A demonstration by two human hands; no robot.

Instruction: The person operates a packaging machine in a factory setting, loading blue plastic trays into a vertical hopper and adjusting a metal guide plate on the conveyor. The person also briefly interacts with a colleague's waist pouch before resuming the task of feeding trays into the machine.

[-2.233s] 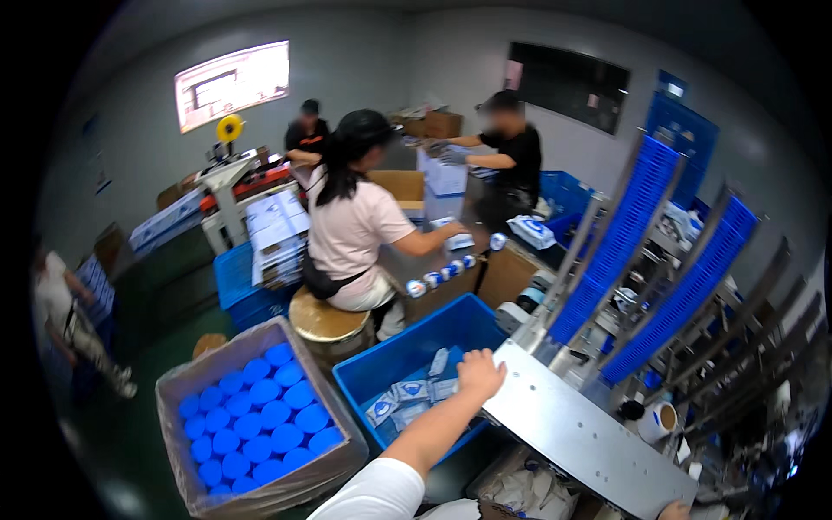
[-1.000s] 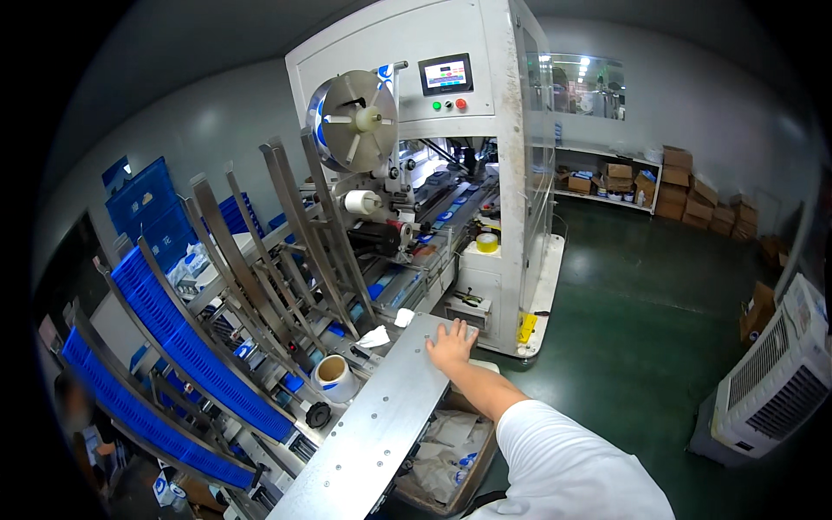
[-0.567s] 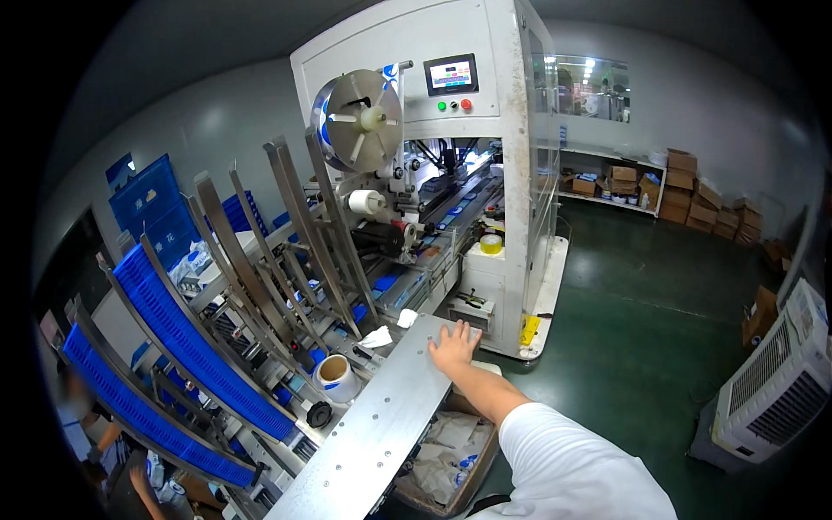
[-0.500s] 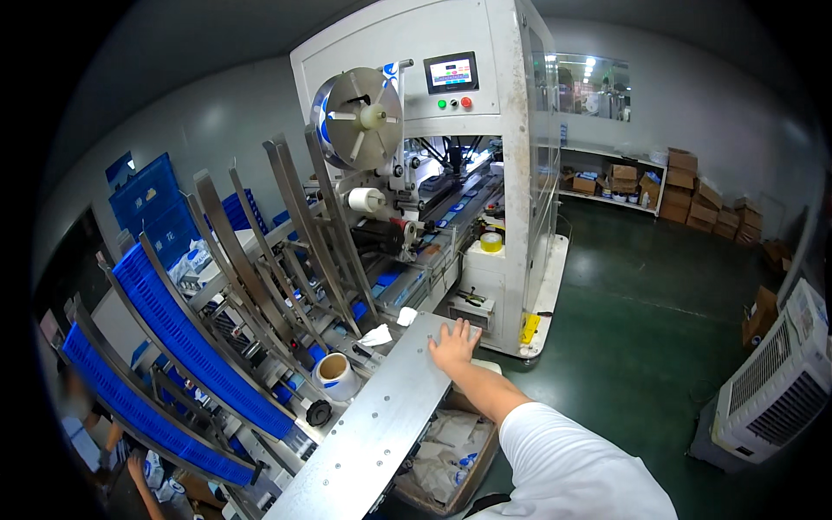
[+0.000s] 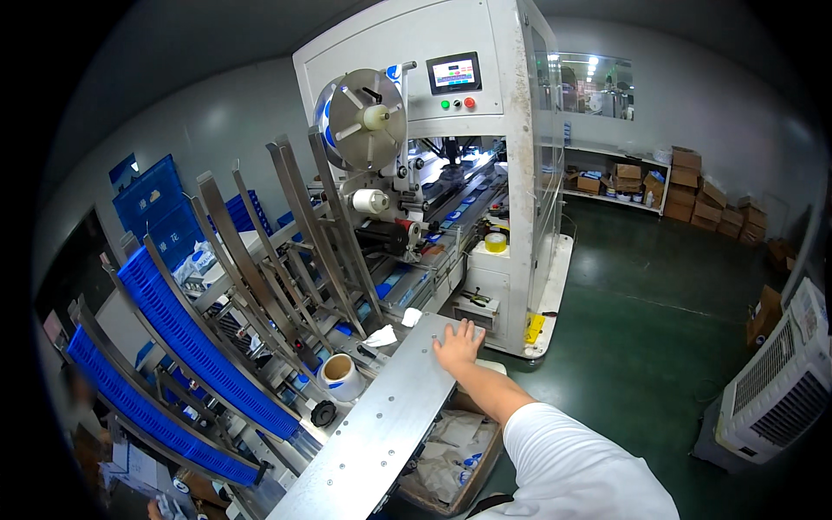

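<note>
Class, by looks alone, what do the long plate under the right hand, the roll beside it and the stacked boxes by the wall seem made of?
Long plate: probably metal, satin grey, judging by its dull sheen and fasteners.
Roll: core perhaps cardboard, being brown; smooth white outside, paper or plastic film, unclear.
Stacked boxes: likely cardboard, matte, given their plain brown faces.

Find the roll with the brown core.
In the head view, the roll stands left of centre, below mid-height, just left of the metal plate under the right hand; the black knob is to its lower left.
</note>
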